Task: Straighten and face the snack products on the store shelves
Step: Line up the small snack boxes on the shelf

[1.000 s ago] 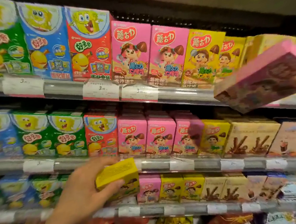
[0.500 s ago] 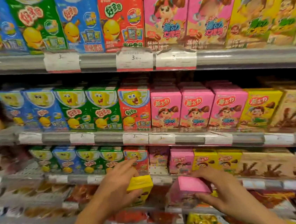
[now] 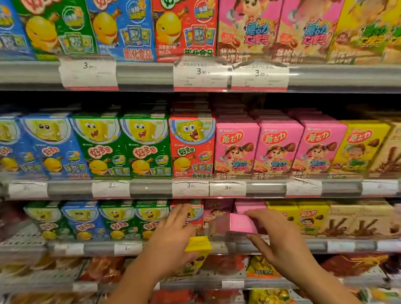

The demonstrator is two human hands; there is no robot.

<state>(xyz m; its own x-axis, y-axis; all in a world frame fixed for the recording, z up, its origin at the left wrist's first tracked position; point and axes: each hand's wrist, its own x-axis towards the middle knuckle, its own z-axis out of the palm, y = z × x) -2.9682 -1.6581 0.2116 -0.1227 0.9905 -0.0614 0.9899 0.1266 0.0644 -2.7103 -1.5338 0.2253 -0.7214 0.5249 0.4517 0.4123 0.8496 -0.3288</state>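
My left hand (image 3: pixel 171 239) holds a yellow snack box (image 3: pixel 196 247) in front of the third shelf's rail, fingers stretched up toward a red box (image 3: pixel 196 214) behind. My right hand (image 3: pixel 275 238) grips a pink snack box (image 3: pixel 241 223), top face up, at the front of the third shelf between a pink box (image 3: pixel 215 212) standing behind and the yellow boxes (image 3: pixel 302 215). Rows of blue, green, red, pink and yellow boxes (image 3: pixel 193 145) face forward on the shelf above.
Grey shelf rails with white price tags (image 3: pixel 191 188) run across each level. Brown chocolate-stick boxes (image 3: pixel 350 222) fill the right of the third shelf. Red and yellow bagged snacks (image 3: pixel 263 266) hang on the lowest shelves. Large boxes (image 3: pixel 249 13) fill the top shelf.
The view has moved closer to the shelves. My right hand has carried the pink box up and in to the third shelf's front. My left hand has risen slightly with the yellow box.
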